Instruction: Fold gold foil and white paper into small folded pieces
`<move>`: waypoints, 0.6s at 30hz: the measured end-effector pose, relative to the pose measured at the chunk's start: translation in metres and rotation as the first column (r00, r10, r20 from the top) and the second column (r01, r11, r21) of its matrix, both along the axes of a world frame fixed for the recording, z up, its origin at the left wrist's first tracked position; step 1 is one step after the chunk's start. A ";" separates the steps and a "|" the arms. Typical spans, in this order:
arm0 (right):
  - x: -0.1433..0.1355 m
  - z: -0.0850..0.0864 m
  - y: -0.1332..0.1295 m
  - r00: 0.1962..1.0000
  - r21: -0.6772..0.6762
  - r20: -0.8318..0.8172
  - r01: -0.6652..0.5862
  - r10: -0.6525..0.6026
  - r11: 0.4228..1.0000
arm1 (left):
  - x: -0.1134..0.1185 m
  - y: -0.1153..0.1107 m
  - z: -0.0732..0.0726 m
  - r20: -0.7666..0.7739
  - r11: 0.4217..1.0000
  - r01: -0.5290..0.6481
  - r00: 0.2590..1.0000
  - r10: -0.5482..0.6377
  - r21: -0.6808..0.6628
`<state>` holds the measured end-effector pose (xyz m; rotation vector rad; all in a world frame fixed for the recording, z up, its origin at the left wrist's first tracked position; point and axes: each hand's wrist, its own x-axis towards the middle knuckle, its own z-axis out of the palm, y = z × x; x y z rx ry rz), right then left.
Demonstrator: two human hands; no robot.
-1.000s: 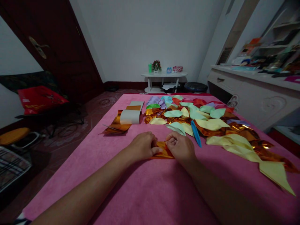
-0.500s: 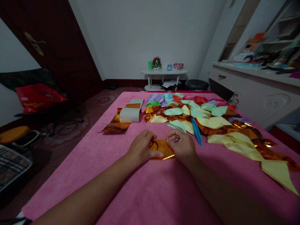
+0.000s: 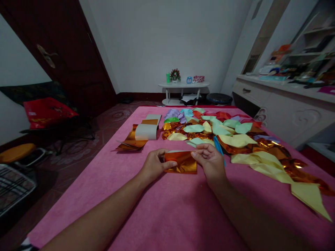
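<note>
A shiny gold-orange foil sheet [image 3: 183,164], partly folded with a pale edge along its top, is held between my two hands over the pink cloth [image 3: 167,209]. My left hand [image 3: 156,163] pinches its left end, thumb across the front. At its upper right corner, my right hand [image 3: 209,162] grips it between thumb and fingers. Behind my right hand lies a blue folded paper [image 3: 218,144]. Folded papers in yellow, green, purple and red, with gold foil pieces [image 3: 274,141], spread over the right and far side of the cloth.
Left of the folded papers rests a stack of gold sheets with grey backs [image 3: 146,131], with what looks like scissors [image 3: 124,143] on it. A red bag [image 3: 49,111] sits on a chair. Beyond stand a small white table [image 3: 183,84] and a cabinet [image 3: 282,94].
The foil has been raised and turned, so its front now faces me with the pale edge on top. My right hand has shifted slightly right, its fingers less curled.
</note>
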<state>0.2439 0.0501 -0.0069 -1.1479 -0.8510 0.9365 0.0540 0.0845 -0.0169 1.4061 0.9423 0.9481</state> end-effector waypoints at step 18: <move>-0.025 0.008 -0.006 0.968 0.048 -0.018 -0.248 0.249 0.968 | 0.016 -0.016 0.014 0.122 0.927 -0.328 0.943 0.309 0.183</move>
